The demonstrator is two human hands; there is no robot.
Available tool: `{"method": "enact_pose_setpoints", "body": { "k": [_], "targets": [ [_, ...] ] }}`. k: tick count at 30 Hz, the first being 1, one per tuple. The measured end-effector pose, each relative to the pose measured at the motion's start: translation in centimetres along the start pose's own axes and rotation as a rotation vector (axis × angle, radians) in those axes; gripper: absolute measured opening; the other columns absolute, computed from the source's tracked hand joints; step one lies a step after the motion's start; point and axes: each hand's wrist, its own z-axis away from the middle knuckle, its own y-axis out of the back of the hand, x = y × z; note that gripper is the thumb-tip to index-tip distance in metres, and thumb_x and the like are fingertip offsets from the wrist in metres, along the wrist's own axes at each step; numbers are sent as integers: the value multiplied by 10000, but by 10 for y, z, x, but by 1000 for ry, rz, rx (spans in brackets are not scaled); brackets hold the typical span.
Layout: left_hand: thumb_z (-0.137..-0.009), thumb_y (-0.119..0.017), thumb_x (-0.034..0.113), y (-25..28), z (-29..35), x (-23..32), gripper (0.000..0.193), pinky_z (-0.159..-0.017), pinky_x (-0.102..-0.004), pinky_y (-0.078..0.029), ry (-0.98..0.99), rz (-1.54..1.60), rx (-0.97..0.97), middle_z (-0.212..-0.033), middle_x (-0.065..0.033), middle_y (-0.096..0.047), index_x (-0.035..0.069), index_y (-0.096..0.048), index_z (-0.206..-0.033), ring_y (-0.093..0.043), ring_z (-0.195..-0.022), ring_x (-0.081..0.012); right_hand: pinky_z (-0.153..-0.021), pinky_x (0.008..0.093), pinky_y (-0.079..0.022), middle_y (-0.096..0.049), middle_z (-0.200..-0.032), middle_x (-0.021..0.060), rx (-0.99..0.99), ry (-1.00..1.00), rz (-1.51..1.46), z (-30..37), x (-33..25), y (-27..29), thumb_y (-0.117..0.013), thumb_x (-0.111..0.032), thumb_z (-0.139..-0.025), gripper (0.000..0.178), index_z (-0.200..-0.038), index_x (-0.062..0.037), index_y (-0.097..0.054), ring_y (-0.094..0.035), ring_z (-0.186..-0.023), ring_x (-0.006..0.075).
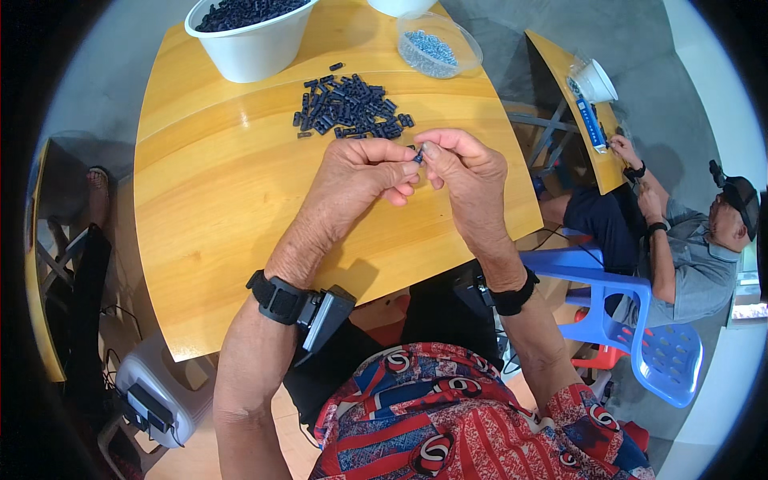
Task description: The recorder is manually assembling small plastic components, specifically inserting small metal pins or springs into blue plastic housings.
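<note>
Both hands meet over the near part of the yellow wooden table. My left hand pinches a small dark blue plastic piece between thumb and index finger. From the other side, my right hand closes thumb and fingertips on the same piece. Fingers cover most of it, so its exact kind does not show. Just beyond my hands lies a loose pile of short, dark, tube-like plastic pieces.
A white tub heaped with dark pieces stands at the far left. A clear plastic bowl of small shiny bits sits far right. Beside a blue plastic stool, another person works at a second table.
</note>
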Motion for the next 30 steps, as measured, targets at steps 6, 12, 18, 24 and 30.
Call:
{"method": "enact_pose_setpoints", "body": {
  "k": [6,12,18,24,30],
  "targets": [
    [-858,-647,72,0,0,-2,126,-625,-231,-523,-22,28,-11,-812,-78,-677,-7,-665,-955,-635,-704,-123,-589,204,-461,-645,-814,41,24,126,134,1,1,-4,-628,-26,-858,82,-925,10,-660,-550,-650,72],
    [-869,-622,47,0,-1,-5,127,-624,-237,-529,-49,57,-2,-832,-96,-681,-24,-661,-967,-635,-705,-130,-597,205,-467,-650,-829,45,72,128,93,2,8,-8,-620,-19,-861,81,-923,11,-661,-561,-663,79],
    [-867,-628,50,-2,0,-7,137,-621,-234,-528,-47,116,9,-843,-99,-684,-26,-665,-974,-634,-707,-127,-598,203,-465,-650,-821,32,61,136,36,2,19,-7,-612,-29,-870,92,-932,5,-670,-554,-658,69],
    [-864,-635,52,1,-3,-11,121,-613,-223,-520,-10,186,27,-841,-92,-688,-7,-678,-961,-631,-698,-117,-604,201,-478,-648,-836,39,36,159,-41,0,23,-8,-613,-29,-874,90,-931,11,-670,-565,-671,69],
    [-861,-639,48,-1,-2,-7,116,-609,-221,-525,15,209,68,-835,-93,-691,3,-680,-959,-642,-694,-124,-662,222,-529,-650,-887,70,25,137,-27,-2,24,-9,-622,-12,-861,77,-912,32,-660,-616,-743,99]
  ]
}}
